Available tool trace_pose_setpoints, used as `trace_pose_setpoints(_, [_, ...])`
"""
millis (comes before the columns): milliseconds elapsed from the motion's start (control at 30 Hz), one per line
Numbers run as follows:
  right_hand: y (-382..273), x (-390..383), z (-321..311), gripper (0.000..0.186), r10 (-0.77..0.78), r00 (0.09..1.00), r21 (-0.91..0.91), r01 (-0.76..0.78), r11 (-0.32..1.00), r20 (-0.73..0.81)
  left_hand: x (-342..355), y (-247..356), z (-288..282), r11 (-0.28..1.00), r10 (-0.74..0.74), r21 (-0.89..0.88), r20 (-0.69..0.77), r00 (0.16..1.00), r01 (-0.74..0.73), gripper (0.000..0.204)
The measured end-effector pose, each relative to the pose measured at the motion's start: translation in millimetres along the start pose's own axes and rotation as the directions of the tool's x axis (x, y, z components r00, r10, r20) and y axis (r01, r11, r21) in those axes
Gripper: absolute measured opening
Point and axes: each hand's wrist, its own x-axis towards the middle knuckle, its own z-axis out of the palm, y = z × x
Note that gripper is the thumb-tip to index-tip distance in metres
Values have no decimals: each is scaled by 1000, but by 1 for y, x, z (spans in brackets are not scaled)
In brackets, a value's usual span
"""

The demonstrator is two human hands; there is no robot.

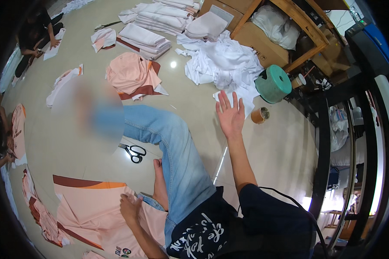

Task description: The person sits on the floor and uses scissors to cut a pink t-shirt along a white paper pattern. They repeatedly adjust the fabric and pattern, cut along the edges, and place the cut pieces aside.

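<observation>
A peach fabric panel point(86, 205) with a maroon and orange border lies spread on the floor beside my folded leg. On its right part rests my left hand point(129, 209), its fingers curled; what they hold, if anything, is hidden. My right hand point(230, 115) is raised, palm showing and fingers spread, with nothing in it. It is nearest to the heap of white cloth point(222, 60) and the green stool. Black-handled scissors point(135, 153) lie on the floor between the panel and my bent knee.
A peach garment pile point(132, 74) lies ahead, with folded white stacks point(145, 41) behind it. The green stool point(274, 84) and a brown cup point(259, 115) stand to the right, near a dark metal frame point(322, 159). Other people point(34, 36) sit along the left; a blurred patch covers part of the floor.
</observation>
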Motion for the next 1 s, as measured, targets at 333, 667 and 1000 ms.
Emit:
trace_pose_setpoints(333, [195, -137, -7, 51, 727, 607, -791, 594, -148, 320, -80, 7, -78, 598, 234, -801, 164, 958, -9, 33])
trace_pose_setpoints(667, [330, -113, 97, 30, 548, 645, -843, 464, 272, 532, -102, -124, -288, 999, 35, 42, -876, 481, 4, 29])
trace_pose_setpoints(1000, [221, -175, 130, 44, 198, 410, -455, 794, 404, 890, -167, -180, -251, 834, -207, -225, -974, 91, -504, 29])
